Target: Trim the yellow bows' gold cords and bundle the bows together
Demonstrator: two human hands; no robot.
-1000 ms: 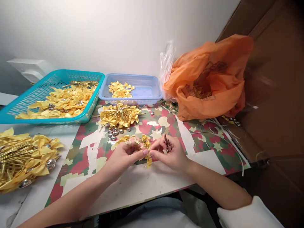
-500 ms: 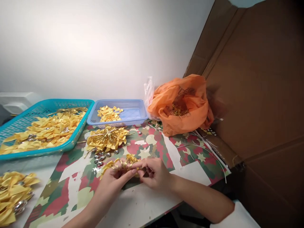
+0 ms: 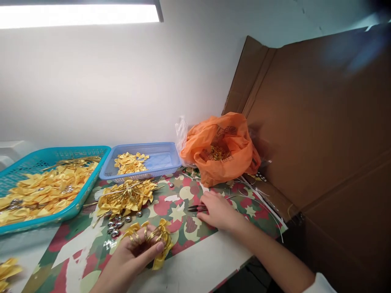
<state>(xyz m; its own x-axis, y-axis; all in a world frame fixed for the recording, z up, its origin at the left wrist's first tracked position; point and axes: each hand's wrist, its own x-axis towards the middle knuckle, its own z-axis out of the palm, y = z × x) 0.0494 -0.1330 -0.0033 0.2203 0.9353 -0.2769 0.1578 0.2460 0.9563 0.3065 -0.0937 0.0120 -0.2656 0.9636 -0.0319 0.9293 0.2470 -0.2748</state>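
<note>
My left hand (image 3: 132,252) is closed round a bunch of yellow ribbon bows with gold wire (image 3: 163,238) near the table's front edge. To the right and farther back, my right hand (image 3: 215,209) has its fingers round a dark, thin pointed tool (image 3: 195,208), whose tips point left just over the patterned paper. A larger bundle of yellow bows (image 3: 126,197) with gold wires lies behind my left hand. Several small silver bells (image 3: 116,226) are scattered between them.
A teal basket (image 3: 91,185) of yellow bows stands at the left, beside a blue basket (image 3: 161,162) with small bows. An orange plastic bag (image 3: 210,171) stands at the back right, before brown cardboard (image 3: 305,122). White cords (image 3: 269,207) lie at the right.
My right hand has left the bows and moved right and back to the patterned paper with the dark tool. My left hand still holds the bows. The camera view has tilted up.
</note>
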